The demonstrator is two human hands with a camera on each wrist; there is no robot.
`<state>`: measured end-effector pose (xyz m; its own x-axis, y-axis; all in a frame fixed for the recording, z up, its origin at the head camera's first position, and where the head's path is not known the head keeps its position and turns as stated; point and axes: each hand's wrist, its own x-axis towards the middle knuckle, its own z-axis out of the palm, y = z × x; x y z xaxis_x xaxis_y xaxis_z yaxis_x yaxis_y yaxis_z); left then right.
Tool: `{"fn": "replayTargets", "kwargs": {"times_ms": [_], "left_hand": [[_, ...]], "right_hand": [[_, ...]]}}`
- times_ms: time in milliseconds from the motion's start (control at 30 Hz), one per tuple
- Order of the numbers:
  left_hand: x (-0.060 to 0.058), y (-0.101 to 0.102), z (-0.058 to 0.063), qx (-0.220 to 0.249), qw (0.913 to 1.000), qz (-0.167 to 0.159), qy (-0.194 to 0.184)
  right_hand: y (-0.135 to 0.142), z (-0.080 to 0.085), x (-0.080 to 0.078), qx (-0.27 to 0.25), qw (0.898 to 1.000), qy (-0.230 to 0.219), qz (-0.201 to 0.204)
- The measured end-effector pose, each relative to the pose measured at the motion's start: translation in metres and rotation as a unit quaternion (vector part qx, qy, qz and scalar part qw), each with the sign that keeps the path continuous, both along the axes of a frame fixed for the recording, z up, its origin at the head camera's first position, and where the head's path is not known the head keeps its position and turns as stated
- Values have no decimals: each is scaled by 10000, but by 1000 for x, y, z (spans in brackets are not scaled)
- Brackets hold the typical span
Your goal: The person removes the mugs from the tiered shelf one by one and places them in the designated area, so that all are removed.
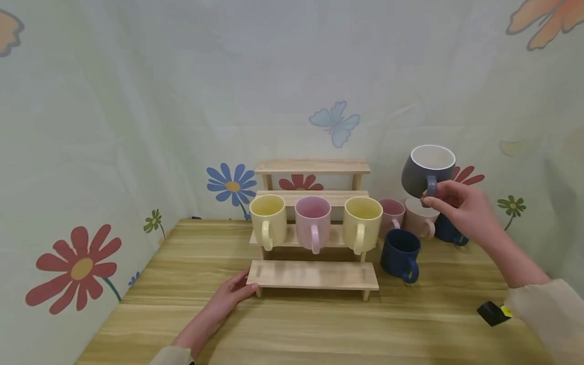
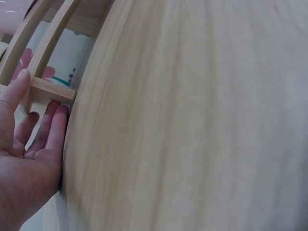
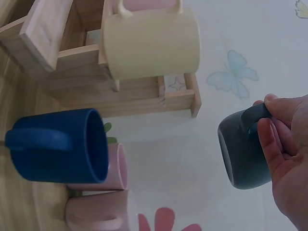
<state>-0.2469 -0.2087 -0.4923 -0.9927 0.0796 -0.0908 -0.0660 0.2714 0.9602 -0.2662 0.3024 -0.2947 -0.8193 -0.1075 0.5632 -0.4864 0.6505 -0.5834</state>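
Note:
My right hand (image 1: 463, 205) holds a dark grey mug (image 1: 422, 177) with a white inside by its handle. The mug is lifted above the other mugs, to the right of a stepped wooden rack (image 1: 315, 275). In the right wrist view, thumb and fingers pinch the handle of the grey mug (image 3: 240, 154). My left hand (image 1: 230, 293) grips the front left corner of the rack, low by the table; in the left wrist view, its thumb and fingers lie on either side of the wood. On one step stand a yellow mug (image 1: 275, 223), a pink mug (image 1: 306, 223) and another yellow mug (image 1: 370, 223).
Right of the rack, a blue mug (image 1: 396, 258) stands on the wooden table (image 1: 296, 329). Behind it are a pink mug (image 1: 390, 210), a pale pink mug (image 1: 416, 218) and a dark blue mug (image 1: 444, 228). A small black object (image 1: 493, 313) lies near my right sleeve. A printed curtain (image 1: 283, 76) hangs behind.

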Motion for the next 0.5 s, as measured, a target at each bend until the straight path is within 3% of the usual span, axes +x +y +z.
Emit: {"fn": "replayTargets", "kwargs": {"times_ms": [233, 500], "left_hand": [[1, -1, -2, 86, 10000, -21, -4], [1, -1, -1, 150, 9999, -51, 25]], "right_hand": [[14, -26, 9, 52, 9998, 176, -112], [30, -55, 20, 271, 9986, -41, -449]]}}
